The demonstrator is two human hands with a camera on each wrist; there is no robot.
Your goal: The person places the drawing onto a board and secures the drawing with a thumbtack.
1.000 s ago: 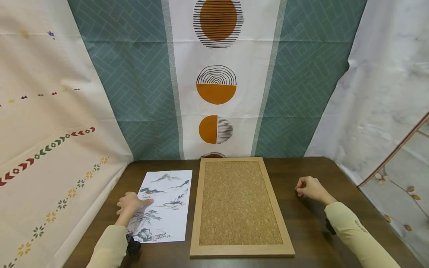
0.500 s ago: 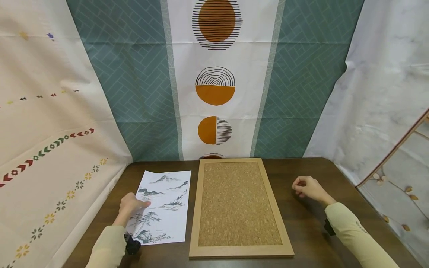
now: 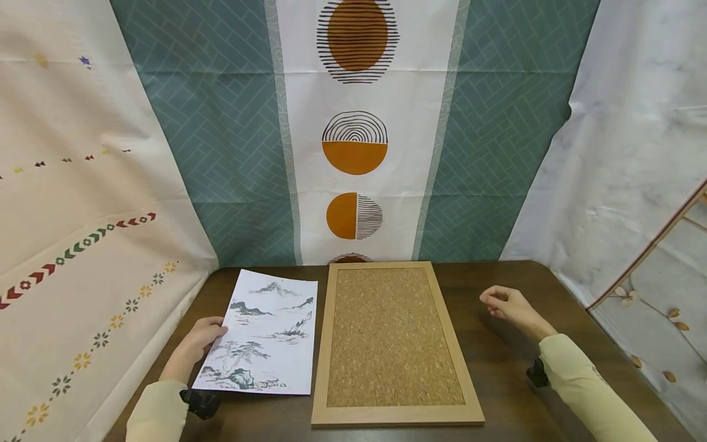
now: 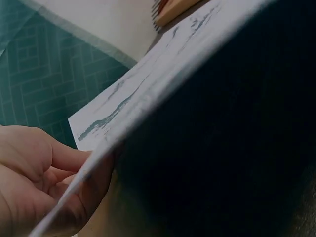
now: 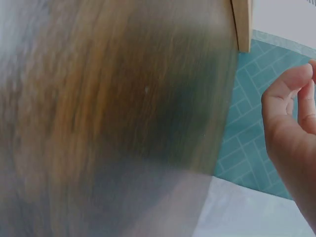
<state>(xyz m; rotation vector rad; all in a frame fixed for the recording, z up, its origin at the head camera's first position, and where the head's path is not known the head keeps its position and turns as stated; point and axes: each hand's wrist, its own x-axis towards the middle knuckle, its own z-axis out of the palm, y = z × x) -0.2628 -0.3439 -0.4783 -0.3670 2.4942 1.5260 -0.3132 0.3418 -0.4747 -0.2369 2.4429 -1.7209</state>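
Note:
My left hand (image 3: 200, 339) pinches the left edge of a white sheet of paper (image 3: 276, 353) printed with an ink landscape of mountains and trees. In the left wrist view the thumb and fingers (image 4: 69, 160) grip the edge of the paper (image 4: 143, 91), which slants up with its underside in shadow. Over the right part of the table, my right hand (image 3: 510, 309) hangs with loosely curled fingers, thumb near the index finger, and nothing shows between them. Between the hands lies a cork board (image 3: 394, 344) with a pale wood frame.
The dark wood table (image 3: 464, 288) carries the board in its middle. Behind it hangs a green and white patterned cloth (image 3: 237, 153). Cream cloth (image 3: 66, 184) on the left and pale marbled cloth (image 3: 624, 159) on the right border the table.
My left hand has shifted from over the paper to its left edge and gripped it; the sheet has risen from the table. My right hand has moved slightly left and up.

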